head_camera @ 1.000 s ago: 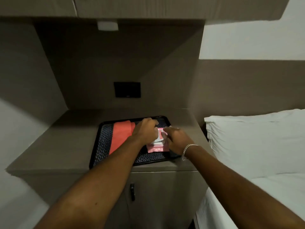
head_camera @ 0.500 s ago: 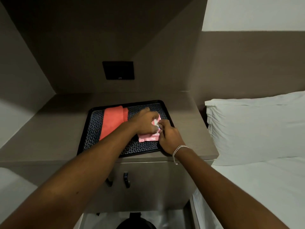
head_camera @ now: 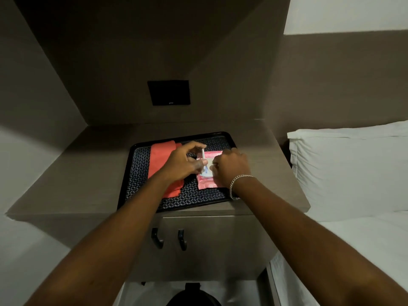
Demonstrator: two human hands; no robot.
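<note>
A black tray [head_camera: 130, 173] with a patterned liner sits on the bedside cabinet top [head_camera: 66, 173]. On its left half lies a folded orange cloth [head_camera: 160, 157]. A pink packet [head_camera: 206, 183] lies on the right half. My left hand [head_camera: 181, 162] pinches a thin white flap [head_camera: 203, 153] standing upright over the packet. My right hand [head_camera: 231, 167], with a silver bracelet at the wrist, rests curled on the packet's right side and grips it there.
A dark wall panel [head_camera: 169, 92] is set in the niche behind the tray. Two dark handles [head_camera: 169, 238] hang on the cabinet front. A white pillow [head_camera: 348, 166] and bed lie to the right. A dark round object [head_camera: 193, 294] sits below.
The view tilted down and moved closer. My left hand lifted a white flap up from the pink packet; my right hand stayed pressed on the packet's right side.
</note>
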